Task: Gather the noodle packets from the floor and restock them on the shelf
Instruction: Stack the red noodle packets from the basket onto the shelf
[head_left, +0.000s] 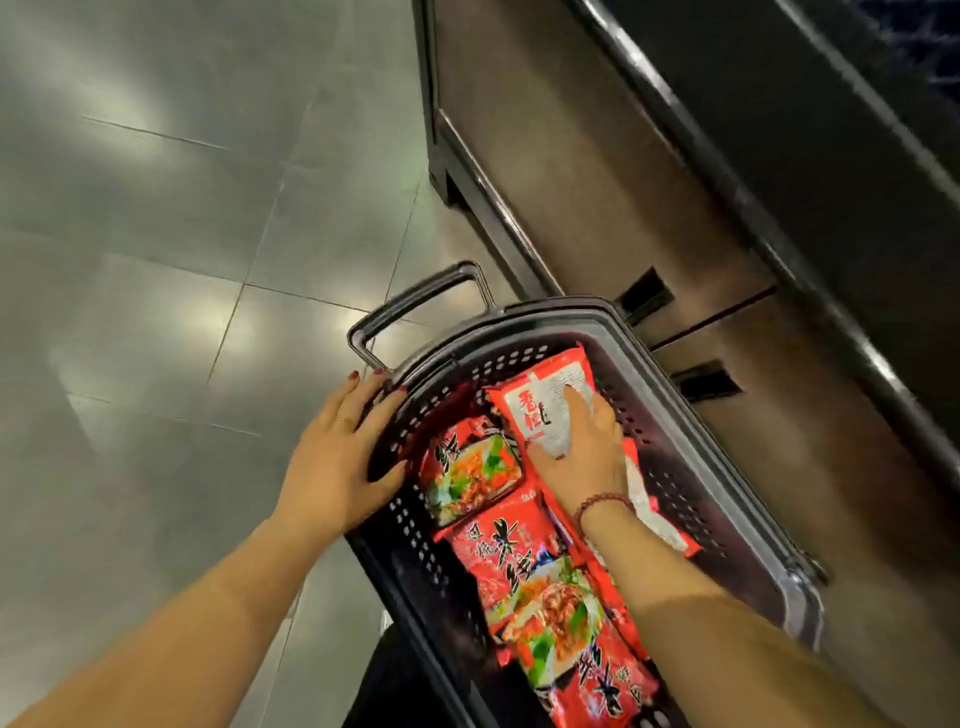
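Left hand (337, 457) on basket rim (571, 307)

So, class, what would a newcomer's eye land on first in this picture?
The bright red printed noodle packets piled in the dark perforated plastic basket at lower centre. Next, the two hands: the right hand grips a red-and-white noodle packet at the basket's far end, and the left hand rests flat on its left rim.
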